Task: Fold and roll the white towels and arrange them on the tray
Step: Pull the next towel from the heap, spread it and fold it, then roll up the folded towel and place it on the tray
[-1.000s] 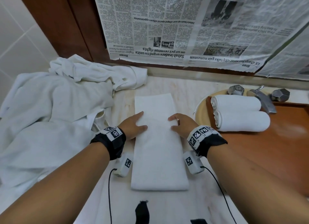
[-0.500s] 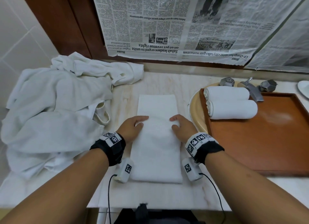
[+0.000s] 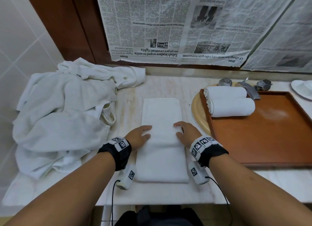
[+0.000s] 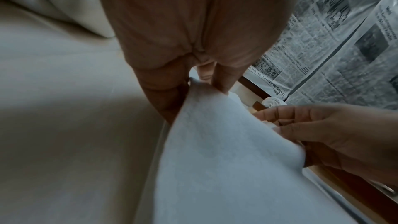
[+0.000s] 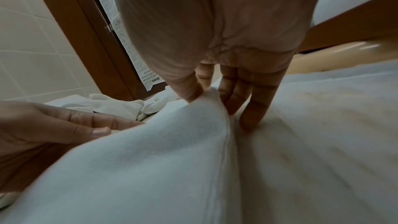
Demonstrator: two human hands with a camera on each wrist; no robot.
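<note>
A white towel (image 3: 161, 111) folded into a long strip lies on the marble counter, pointing away from me. My left hand (image 3: 141, 136) is at its left edge and my right hand (image 3: 184, 132) at its right edge, about halfway along. In the left wrist view the left hand (image 4: 193, 88) pinches the raised towel (image 4: 226, 151) edge between thumb and fingers. The right hand (image 5: 208, 98) pinches the towel (image 5: 161, 151) the same way. Two rolled towels (image 3: 226, 92) (image 3: 233, 107) lie side by side at the far left of the brown tray (image 3: 270, 141).
A heap of loose white linen (image 3: 64, 116) covers the counter's left side. The tray sits over a cream sink basin (image 3: 196, 111) with a metal faucet (image 3: 248, 89) behind it. Newspaper (image 3: 168, 31) covers the back wall. The counter's front edge is close to me.
Both hands have slid a little toward me along the strip, and the towel now humps up between them. The head view has pulled back.
</note>
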